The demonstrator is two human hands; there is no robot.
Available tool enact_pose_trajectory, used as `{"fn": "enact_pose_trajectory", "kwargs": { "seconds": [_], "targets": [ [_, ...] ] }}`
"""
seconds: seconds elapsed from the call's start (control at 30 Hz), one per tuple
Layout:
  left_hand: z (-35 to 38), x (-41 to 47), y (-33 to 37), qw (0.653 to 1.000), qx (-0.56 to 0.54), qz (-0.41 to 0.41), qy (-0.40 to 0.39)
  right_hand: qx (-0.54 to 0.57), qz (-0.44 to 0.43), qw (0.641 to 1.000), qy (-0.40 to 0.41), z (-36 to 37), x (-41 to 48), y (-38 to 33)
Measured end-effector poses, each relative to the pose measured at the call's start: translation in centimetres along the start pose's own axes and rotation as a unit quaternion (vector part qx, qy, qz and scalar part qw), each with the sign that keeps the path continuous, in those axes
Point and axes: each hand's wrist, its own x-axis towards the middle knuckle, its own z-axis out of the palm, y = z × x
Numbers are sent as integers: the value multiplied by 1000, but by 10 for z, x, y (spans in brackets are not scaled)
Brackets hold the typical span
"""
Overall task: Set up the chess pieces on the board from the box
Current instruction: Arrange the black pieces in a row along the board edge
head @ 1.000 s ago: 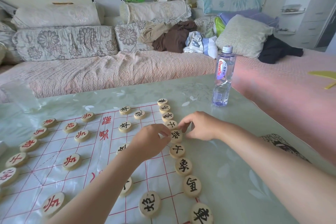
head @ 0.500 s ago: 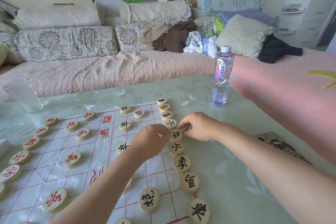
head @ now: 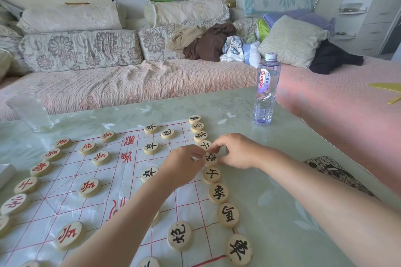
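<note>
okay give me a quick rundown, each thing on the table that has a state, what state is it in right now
Water bottle: upright, capped, nearly empty.
Black-lettered piece: flat on the board, pinched by both hands.
Left hand: fingertips on that piece.
Right hand: fingertips on that piece.
Board sheet: spread flat.

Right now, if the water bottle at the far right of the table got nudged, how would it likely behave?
The water bottle stands tall and narrow on a glossy table, so it would probably tip rather than slide. It looks nearly empty, so likely light and easily knocked. Once on its side, its round body would probably roll, perhaps off the nearby table edge.
</note>
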Motion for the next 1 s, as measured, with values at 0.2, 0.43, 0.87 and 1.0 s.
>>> {"fn": "enact_pose_trajectory", "kwargs": {
  "seconds": [0.2,0.43,0.87,1.0],
  "targets": [
    [-1,0,-4,1000,27,5,6,2,13,1000,2,-3,-3,2],
    [1,1,-5,999,45,3,7,9,-1,1000,11,1,-1,0],
    [2,1,-3,997,71,-10,16,4,2,1000,2,0,-2,0],
    [-2,-9,-3,996,85,13,24,-14,16,1000,1,-6,-8,-2]
  ]
}}
